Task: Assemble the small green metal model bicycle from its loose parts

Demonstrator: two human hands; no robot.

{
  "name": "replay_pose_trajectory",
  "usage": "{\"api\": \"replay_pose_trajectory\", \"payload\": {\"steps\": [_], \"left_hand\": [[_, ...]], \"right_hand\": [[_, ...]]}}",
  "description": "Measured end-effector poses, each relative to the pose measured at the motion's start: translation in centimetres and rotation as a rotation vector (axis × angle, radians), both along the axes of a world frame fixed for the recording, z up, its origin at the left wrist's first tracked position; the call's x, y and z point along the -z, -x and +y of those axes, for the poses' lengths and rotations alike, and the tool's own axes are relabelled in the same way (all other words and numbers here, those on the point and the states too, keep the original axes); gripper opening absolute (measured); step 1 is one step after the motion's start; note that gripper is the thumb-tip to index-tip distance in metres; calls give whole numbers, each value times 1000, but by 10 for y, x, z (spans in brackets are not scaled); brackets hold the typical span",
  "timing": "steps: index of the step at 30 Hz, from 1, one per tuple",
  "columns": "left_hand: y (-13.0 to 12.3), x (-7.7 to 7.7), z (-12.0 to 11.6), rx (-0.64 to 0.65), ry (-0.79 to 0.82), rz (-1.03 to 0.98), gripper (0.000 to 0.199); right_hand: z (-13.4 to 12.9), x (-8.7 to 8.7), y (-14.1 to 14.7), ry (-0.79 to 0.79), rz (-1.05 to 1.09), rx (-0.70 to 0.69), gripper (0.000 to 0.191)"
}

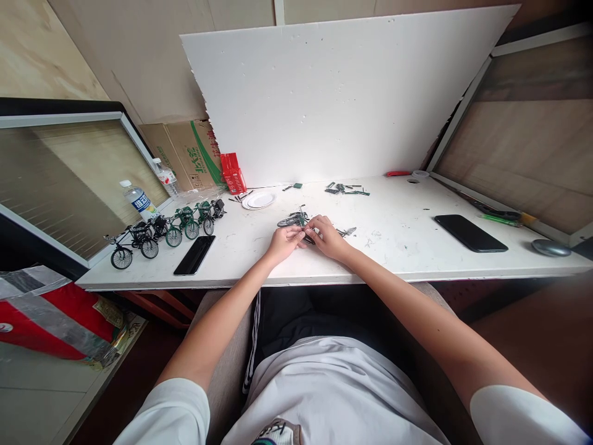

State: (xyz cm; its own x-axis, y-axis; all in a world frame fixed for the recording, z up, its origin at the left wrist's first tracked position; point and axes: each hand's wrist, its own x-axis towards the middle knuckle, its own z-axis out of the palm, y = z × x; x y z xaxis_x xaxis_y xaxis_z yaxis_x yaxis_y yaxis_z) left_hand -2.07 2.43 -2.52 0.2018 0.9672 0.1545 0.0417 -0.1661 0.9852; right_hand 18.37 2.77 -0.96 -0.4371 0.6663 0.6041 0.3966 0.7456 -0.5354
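Observation:
Close to the middle of the white table, my left hand (286, 241) and my right hand (325, 237) meet at the fingertips around a small model bicycle (301, 217). Its dark handlebar and a wheel stick out beyond my fingers, and the frame looks green. Both hands are closed on it, thumbs and fingers pinched together; the exact spot they grip is hidden. Right of my right hand lie a few small dark parts (346, 232). Several finished-looking model bicycles, black (134, 241) and green (188, 221), stand in a row at the left.
A phone (194, 254) lies at the left, another phone (470, 233) at the right beside a computer mouse (550, 247). Farther back are white plates (259, 199), green and black parts (347, 189), a red box (233, 173), a red-handled tool (398, 173) and plastic bottles (139, 199).

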Motion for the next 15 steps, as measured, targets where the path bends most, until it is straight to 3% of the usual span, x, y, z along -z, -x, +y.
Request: {"api": "replay_pose_trajectory", "payload": {"steps": [15], "left_hand": [[-1,2,1,2,-12,10,45]], "right_hand": [[0,0,0,-4,-2,-11,38]]}}
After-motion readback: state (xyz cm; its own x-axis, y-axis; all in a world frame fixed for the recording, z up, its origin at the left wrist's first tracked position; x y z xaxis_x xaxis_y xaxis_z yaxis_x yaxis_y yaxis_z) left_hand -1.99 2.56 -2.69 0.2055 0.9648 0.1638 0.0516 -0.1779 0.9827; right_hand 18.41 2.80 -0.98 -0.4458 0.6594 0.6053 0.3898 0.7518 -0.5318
